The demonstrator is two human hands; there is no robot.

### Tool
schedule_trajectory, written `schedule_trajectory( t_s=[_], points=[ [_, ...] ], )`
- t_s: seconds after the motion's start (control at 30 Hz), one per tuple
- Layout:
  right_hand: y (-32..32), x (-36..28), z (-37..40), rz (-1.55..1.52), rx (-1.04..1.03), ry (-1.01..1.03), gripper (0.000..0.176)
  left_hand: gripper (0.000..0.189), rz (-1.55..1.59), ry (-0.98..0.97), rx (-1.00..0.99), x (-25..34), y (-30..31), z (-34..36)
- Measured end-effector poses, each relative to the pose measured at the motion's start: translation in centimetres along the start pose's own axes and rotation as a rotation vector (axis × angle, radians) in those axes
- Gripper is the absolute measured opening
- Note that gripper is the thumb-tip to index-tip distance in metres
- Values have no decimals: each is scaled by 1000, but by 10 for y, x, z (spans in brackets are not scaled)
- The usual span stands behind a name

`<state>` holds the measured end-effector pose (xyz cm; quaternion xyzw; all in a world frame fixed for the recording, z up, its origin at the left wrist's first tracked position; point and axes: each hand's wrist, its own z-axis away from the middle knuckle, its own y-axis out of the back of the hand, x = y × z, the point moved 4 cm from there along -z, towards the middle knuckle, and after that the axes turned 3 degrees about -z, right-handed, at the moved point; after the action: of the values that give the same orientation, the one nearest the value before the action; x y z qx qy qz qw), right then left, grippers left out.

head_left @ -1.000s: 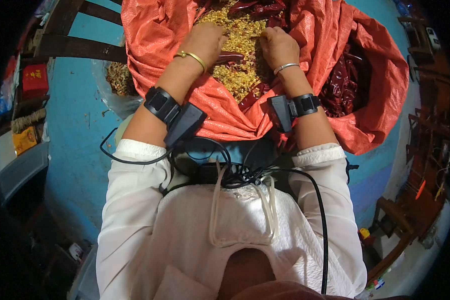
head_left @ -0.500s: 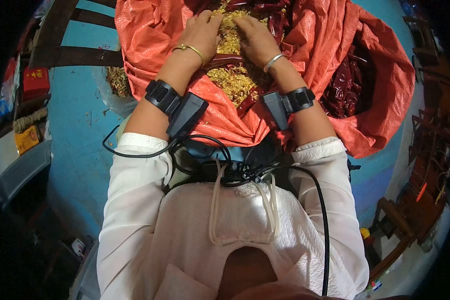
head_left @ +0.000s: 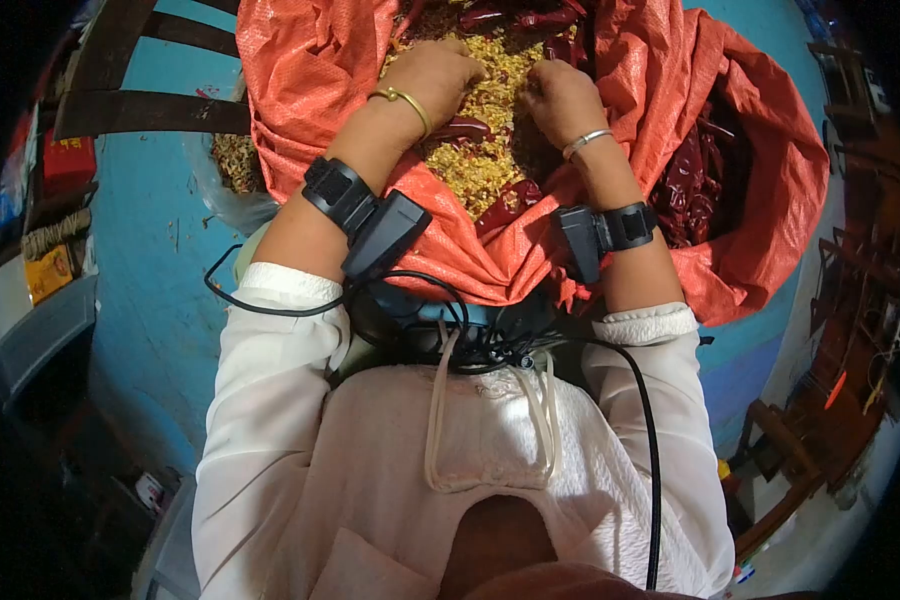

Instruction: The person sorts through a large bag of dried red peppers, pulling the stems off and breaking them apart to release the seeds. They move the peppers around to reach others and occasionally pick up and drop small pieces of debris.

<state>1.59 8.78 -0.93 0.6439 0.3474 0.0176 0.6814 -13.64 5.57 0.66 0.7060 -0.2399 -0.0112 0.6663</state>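
Note:
A heap of yellow chili seeds point(head_left: 485, 165) lies in an open red woven sack point(head_left: 320, 90) in front of me. Dried red chilies are mixed in, among them one chili point(head_left: 510, 203) near the sack's close edge and another point(head_left: 463, 130) beside my left wrist. Over the left part of the heap, my left hand point(head_left: 440, 75) has its fingers curled together. My right hand point(head_left: 565, 103) is closed at the heap's right side, thumb against the bent fingers. Whatever either hand holds is hidden or too small to make out.
A second red sack point(head_left: 760, 250) at the right holds more dried chilies point(head_left: 700, 185). At the left stand a dark wooden chair point(head_left: 150, 112) and a clear plastic bag point(head_left: 235, 205) of dried bits. A black cable point(head_left: 650, 450) runs down my front.
Both hands have drawn back and right a little over the seeds. The right hand's fingers, reaching forward before, are now curled in. More of the seed heap shows between the hands.

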Motion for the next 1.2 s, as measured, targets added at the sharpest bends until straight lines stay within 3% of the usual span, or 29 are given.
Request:
schedule_trajectory(
  t_s=[0.1,0.23,0.3,0.37,0.5,0.57,0.63,0.7,0.9,1.2],
  points=[
    [1,9,-1,-81,57,-89,21,18,-102,13,-24,4,6,0],
    [-15,24,-4,-578,8,-144,24,19,-111,94,3,0,10,0],
    [-11,17,-2,-750,-35,-168,24,22,-65,107,143,-4,12,2],
    [2,0,4,-1180,-59,-507,15,24,51,86,168,-1,12,0],
    [-6,3,4,-1175,-82,-498,11,30,289,-4,229,15,10,-2],
    [-15,7,-1,-846,-121,-208,13,28,332,-38,188,20,7,-3],
    [-9,-1,1,-847,-154,-213,15,23,351,-14,219,20,8,-3],
    [-5,-9,8,-1192,-249,-370,15,20,295,7,218,20,11,-3],
    [4,-11,7,-1351,-144,-373,15,15,125,95,202,13,8,-2],
    [0,6,8,-1118,-80,-424,17,17,50,156,157,7,7,1]
  ],
)
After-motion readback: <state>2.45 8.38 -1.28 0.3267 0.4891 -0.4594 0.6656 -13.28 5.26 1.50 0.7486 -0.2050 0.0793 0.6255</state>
